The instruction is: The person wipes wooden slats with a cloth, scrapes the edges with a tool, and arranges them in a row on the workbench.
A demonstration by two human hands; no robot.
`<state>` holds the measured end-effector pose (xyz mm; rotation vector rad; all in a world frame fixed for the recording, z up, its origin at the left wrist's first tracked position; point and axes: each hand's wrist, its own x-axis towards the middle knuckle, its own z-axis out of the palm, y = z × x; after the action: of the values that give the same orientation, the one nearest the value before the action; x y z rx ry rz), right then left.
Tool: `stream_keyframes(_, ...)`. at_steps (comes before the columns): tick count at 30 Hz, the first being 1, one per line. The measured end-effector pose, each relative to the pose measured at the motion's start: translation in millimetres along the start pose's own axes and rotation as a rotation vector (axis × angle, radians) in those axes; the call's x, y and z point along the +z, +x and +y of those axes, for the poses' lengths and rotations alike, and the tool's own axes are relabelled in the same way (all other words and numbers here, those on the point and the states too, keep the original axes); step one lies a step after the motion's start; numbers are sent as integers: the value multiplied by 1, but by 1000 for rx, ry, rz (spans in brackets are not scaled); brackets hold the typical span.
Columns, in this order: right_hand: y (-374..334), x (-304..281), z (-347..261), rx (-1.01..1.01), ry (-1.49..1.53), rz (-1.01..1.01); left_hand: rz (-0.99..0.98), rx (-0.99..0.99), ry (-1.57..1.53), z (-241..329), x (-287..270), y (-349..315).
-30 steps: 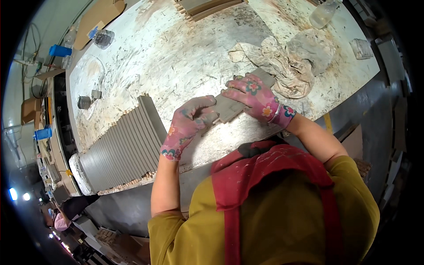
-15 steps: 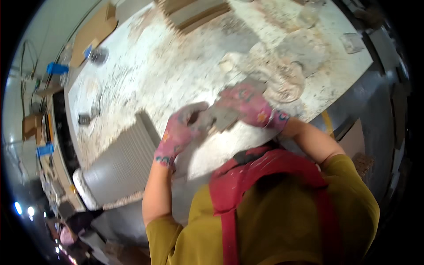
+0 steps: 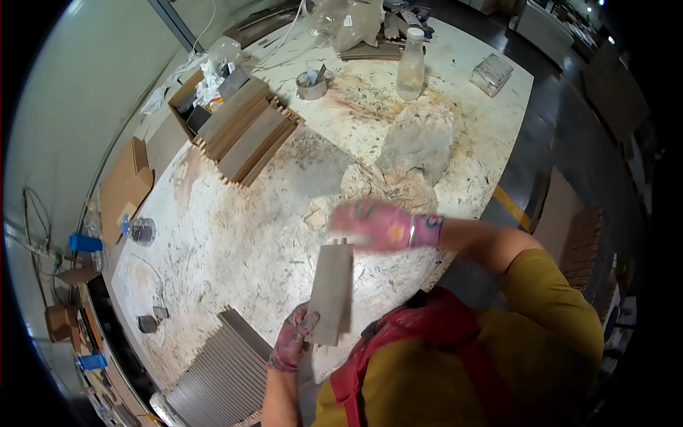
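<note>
Gloved left hand (image 3: 293, 340) grips a flat wooden board (image 3: 331, 293), fingers clamped on its lower edge, holding it upright over the stained tabletop (image 3: 235, 235). Above the board's top end, the right hand (image 3: 380, 225) is motion-blurred; its finger state cannot be told.

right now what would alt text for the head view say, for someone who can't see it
Seen from above, a person's gloved left hand holds a flat grey-brown panel upright over a stained white worktable, while the blurred right hand hovers at its top edge. Stacked ribbed panels lie at lower left, and a plastic bottle stands at the far end.
</note>
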<state>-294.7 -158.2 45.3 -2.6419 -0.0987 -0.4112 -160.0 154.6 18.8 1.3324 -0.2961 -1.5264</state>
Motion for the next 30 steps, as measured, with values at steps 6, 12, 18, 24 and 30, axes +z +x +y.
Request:
stream_keyframes(6,-29,-2,117,693,-330,-55,222,103,-265,-5,8,10)
stream_keyframes(12,15,-45,152,782,-10,98,328,45,-238,2,19,25)
stream_keyframes(18,141,-49,285,955,800,633,439,73,125,-15,10,30)
stream_keyframes(24,193,1,404,914,670,746,350,-20,-115,11,22,28)
stream_keyframes(30,181,-26,434,979,726,740,268,65,-180,-3,12,40)
